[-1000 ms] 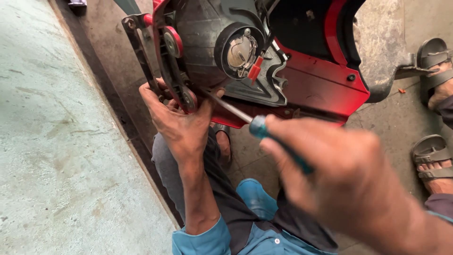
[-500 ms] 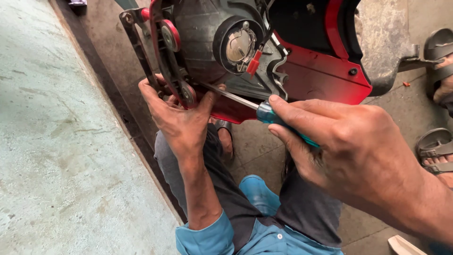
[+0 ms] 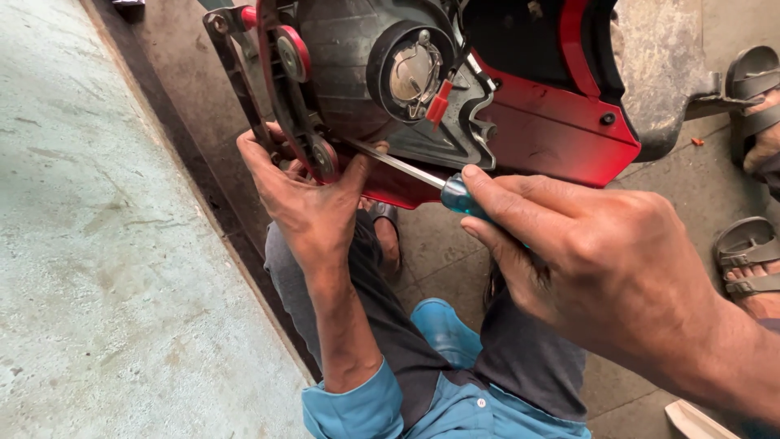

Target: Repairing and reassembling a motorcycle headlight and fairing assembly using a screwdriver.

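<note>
Left hand [image 3: 313, 203] fingers clamped on headlight housing [image 3: 366, 73]; right hand [image 3: 593, 260] fingers wrapped around screwdriver [image 3: 422, 175], red fairing [image 3: 561, 138] at two o'clock, sandalled feet [image 3: 751, 252] at three.

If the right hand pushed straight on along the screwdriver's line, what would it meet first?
Likely the left hand's thumb, beside the black bracket of the headlight housing. The right hand points its screwdriver there; depth is unclear.

Bare concrete floor [image 3: 97, 268] is left open on the left side, whereas the middle is blocked by the red headlight housing [image 3: 455, 89], gripped underneath by the left hand [image 3: 305, 199], and the right edge is taken up by sandalled feet [image 3: 751, 260].
</note>
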